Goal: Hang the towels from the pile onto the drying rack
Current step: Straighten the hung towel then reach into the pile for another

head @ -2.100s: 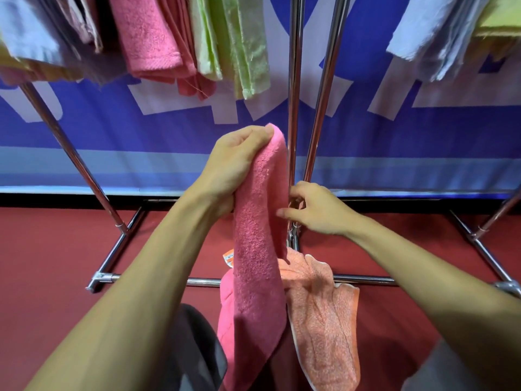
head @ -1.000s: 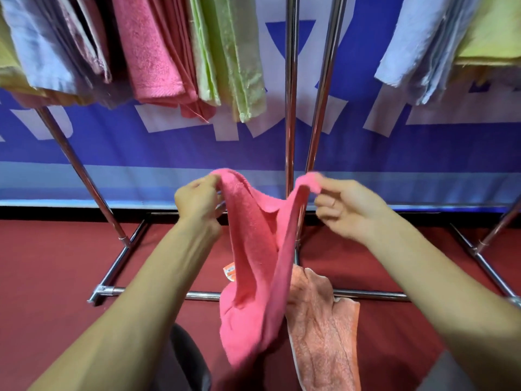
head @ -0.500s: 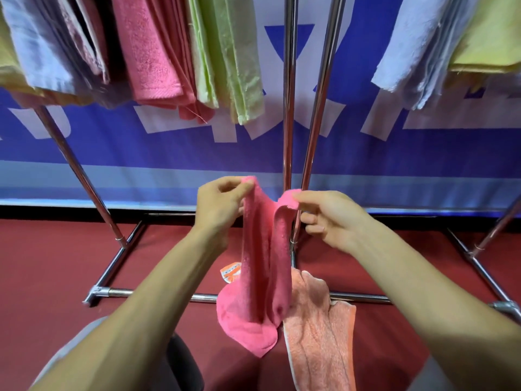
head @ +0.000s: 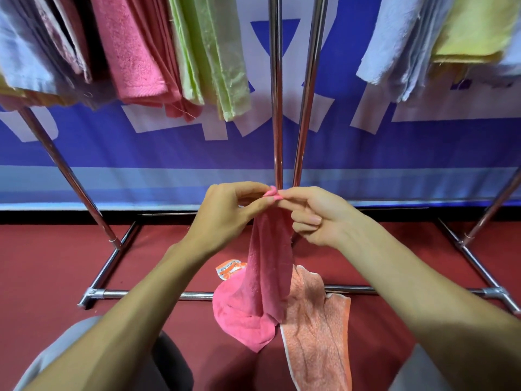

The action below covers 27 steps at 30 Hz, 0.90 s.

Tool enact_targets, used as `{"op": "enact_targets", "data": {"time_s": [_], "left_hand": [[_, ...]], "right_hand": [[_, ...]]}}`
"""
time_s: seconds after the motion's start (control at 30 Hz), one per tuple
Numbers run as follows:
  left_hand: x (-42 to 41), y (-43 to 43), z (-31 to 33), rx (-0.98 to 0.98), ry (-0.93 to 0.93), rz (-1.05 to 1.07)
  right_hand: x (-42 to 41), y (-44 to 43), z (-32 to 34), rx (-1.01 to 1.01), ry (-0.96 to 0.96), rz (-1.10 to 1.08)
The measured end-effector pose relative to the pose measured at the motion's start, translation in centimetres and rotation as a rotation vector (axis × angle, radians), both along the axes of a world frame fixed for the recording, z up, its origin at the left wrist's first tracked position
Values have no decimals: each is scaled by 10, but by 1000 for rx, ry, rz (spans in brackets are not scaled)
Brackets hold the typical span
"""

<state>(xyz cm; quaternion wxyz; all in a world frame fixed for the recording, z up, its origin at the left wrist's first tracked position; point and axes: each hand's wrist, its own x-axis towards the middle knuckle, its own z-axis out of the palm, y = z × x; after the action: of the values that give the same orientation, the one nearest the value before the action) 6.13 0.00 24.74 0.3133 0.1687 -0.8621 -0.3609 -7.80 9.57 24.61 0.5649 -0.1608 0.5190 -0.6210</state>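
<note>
The pink towel [head: 267, 277] hangs lengthwise straight down, its top corners gathered at the two centre poles of the drying rack [head: 275, 108]. The left hand [head: 225, 218] and right hand [head: 315, 215] each pinch a top corner between thumb and fingertips, knuckles nearly meeting, forearms converging from below.

Two hands [head: 225, 218] [head: 318, 218], one pink towel [head: 267, 275], one orange towel [head: 315, 334]

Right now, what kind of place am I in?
Likely an indoor staged drying area: a chrome tubular drying rack hung with coloured towels stands on red flooring before a blue-and-white printed banner.
</note>
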Motion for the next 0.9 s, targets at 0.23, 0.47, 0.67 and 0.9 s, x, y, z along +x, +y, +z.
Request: {"op": "enact_targets", "data": {"time_s": [0.23,0.47,0.67,0.9], "left_hand": [[1,-6,-1,-156,17,34],[0,-11,-1,-55,2,28],[1,-13,-1,52,-7,-12],[6,-24,-1,82,51,139]], "right_hand": [[0,4,7,-16,168,39],[-12,-3,-8,20,1095,-262],[10,-5,1,-76,935,191],[-2,-9,-19,-97,1393,315]]}}
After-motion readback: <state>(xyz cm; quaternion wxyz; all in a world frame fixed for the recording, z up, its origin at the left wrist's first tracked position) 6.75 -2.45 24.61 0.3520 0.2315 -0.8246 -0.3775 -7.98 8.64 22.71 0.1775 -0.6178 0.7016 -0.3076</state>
